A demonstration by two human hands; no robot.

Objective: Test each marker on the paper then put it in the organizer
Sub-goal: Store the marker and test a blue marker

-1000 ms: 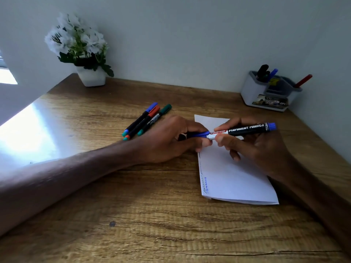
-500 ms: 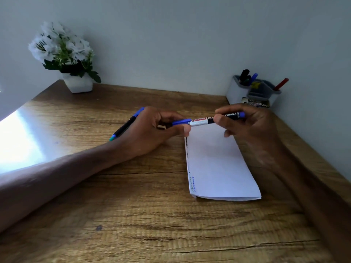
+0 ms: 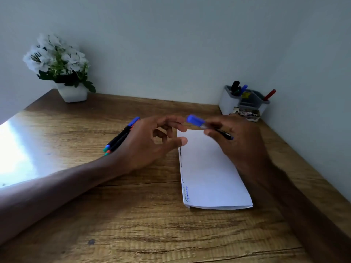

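The right hand (image 3: 237, 141) has its grip clamped on the blue marker (image 3: 197, 121), which is held above the far end of the paper (image 3: 209, 171) with what looks like its cap on. The left hand (image 3: 150, 143) hovers just beside it, grip apart and empty. To finish well, check the cap is seated, then carry the marker to the organizer (image 3: 228, 105) at the desk's (image 3: 133, 215) back corner and lower it into a free compartment.

Wooden desk (image 3: 133, 234), strong grain, set into a corner: pale grey back wall (image 3: 171, 44), side wall (image 3: 322, 92) at right. Bright glare patch (image 3: 11, 149) on the desk's left edge; the rest dim. White-flowered plant (image 3: 57, 59) in white pot (image 3: 73, 93) at back-left corner.
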